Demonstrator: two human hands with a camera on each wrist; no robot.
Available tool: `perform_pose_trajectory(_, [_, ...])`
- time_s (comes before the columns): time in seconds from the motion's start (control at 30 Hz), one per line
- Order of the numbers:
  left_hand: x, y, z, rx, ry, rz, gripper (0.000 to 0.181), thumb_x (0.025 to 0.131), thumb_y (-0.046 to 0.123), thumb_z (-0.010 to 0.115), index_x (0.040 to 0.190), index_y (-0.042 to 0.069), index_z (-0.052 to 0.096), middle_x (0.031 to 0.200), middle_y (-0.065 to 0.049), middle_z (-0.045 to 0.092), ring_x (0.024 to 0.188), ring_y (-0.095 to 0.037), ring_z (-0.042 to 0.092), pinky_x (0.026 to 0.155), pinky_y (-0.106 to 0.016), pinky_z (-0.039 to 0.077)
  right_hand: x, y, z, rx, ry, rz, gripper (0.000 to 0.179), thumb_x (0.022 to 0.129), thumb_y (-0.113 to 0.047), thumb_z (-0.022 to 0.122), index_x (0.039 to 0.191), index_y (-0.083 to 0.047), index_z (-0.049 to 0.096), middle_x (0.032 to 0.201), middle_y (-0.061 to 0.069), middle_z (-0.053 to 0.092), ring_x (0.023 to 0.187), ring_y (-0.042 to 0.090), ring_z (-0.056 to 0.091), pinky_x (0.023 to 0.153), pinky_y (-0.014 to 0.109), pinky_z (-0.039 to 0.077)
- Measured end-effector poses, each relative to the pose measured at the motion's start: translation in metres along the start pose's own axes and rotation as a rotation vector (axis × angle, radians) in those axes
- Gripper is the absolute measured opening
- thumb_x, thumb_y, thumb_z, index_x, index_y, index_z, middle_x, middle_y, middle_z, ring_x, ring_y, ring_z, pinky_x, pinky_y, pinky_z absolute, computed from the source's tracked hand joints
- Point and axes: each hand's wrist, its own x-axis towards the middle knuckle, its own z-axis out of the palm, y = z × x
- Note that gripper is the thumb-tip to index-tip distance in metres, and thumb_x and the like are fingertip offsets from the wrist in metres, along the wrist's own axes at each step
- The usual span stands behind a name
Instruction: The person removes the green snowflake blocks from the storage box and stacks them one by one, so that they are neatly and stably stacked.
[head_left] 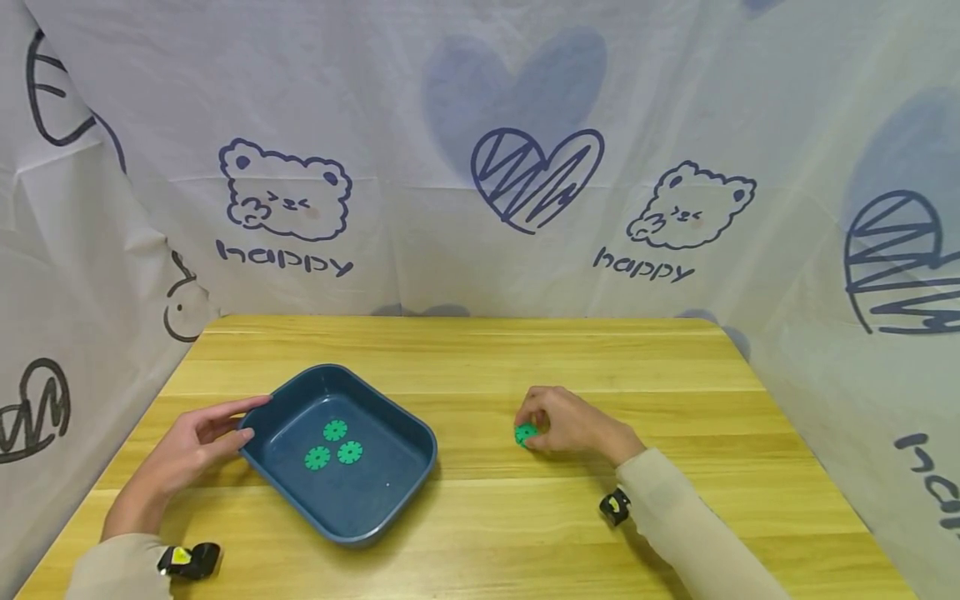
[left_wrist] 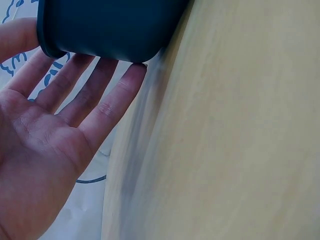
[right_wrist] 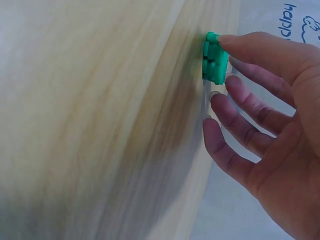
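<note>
At the left, my left hand [head_left: 183,450] holds the edge of a dark blue plastic basin [head_left: 408,425]. Its thumb is at the rim, and in the left wrist view the other fingers [left_wrist: 107,107] lie fairly straight against the outer wall. Inside the basin, three green notched discs [head_left: 335,430] lie flat on the bottom. To the right of the basin, my right hand [head_left: 570,421] pinches green notched discs [right_wrist: 215,59] between thumb and fingertips, at the tabletop. They look stacked in layers; how many is unclear. The remaining fingers are loosely bent.
The wooden table [head_left: 480,358] carries the basin on its left half. A white cloth [head_left: 420,217] with printed bears and hearts hangs behind and along the sides. Each wrist wears a small black camera [head_left: 615,507].
</note>
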Motion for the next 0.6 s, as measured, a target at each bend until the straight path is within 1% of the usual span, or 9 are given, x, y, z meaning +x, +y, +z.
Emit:
perform_pose_trajectory(0.17, [0.0003,0.001,0.0005,0.002,0.001,0.01,0.046,0.102,0.001,0.058,0.147,-0.003,0.053,0.138,0.032,0.057,0.121,0.017,0.056,0.09,-0.006,0.05,-0.0003,0.0009,0.0,0.008,-0.011,-0.001,0.024,0.085,-0.012,0.084,0.109,-0.011,0.078,0.105,0.001,0.066,0.089,0.015,0.061,0.078,0.024,0.056])
perform_pose_trajectory(0.4, [0.0004,0.004,0.0003,0.015,0.011,-0.04,0.046,0.103,0.007,0.06,0.148,-0.002,0.053,0.136,0.035,0.055,0.12,0.018,0.055,0.091,-0.005,0.049,0.0008,0.003,0.0006,0.009,-0.036,-0.003,0.026,0.086,-0.012,0.084,0.111,-0.012,0.077,0.106,0.0,0.067,0.087,0.012,0.061,0.078,0.022,0.054])
perform_pose_trajectory(0.6, [0.0005,0.0049,-0.0001,0.018,0.009,-0.031,0.046,0.103,0.007,0.06,0.147,-0.002,0.053,0.136,0.035,0.055,0.121,0.018,0.055,0.091,-0.006,0.05,0.0018,0.0033,0.0021,0.018,-0.036,-0.004,0.026,0.086,-0.011,0.083,0.111,-0.012,0.077,0.105,-0.002,0.067,0.087,0.012,0.061,0.078,0.023,0.055])
